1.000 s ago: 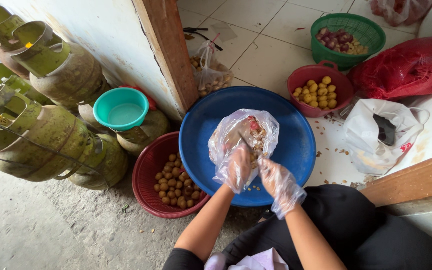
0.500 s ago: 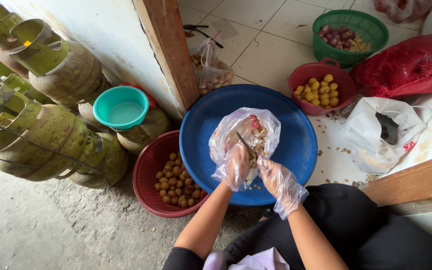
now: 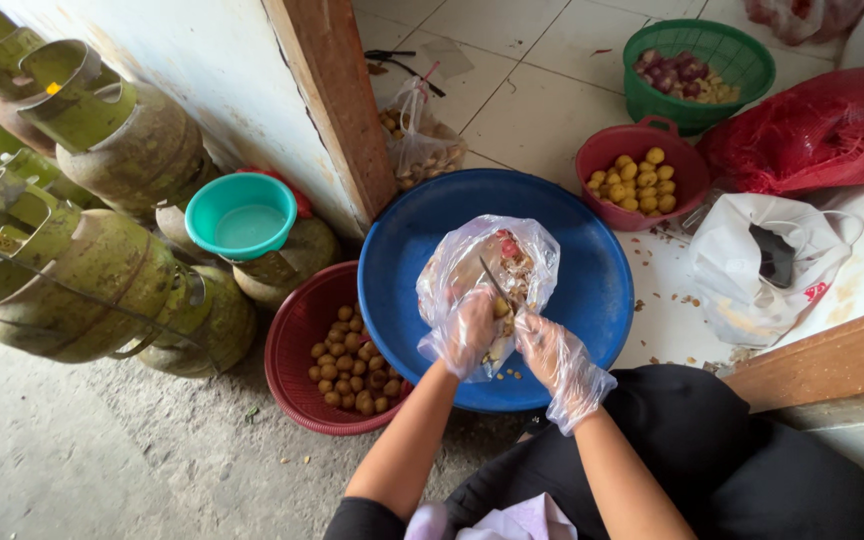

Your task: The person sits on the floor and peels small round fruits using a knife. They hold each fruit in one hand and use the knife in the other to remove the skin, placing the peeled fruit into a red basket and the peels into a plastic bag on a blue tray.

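Note:
Both my hands wear thin clear plastic gloves and work over a big blue basin point(image 3: 592, 250). My left hand point(image 3: 470, 332) grips a small yellow-brown round fruit, pressed close against the other hand. My right hand point(image 3: 544, 348) holds a small knife point(image 3: 493, 276) whose blade points up and away. Under the hands, inside the basin, lies a clear plastic bag point(image 3: 472, 255) with peelings and scraps in it.
A dark red basket of small brown fruits point(image 3: 347, 360) sits left of the basin. A red bowl of yellow peeled pieces point(image 3: 636, 178), a green basket point(image 3: 697, 60), red and white bags lie beyond. Green gas cylinders point(image 3: 92, 260) and a teal bowl point(image 3: 240, 215) stand left; a wooden post point(image 3: 337, 100) rises behind.
My hands stay over the bag in the basin and have shifted only slightly as the knife works on the fruit.

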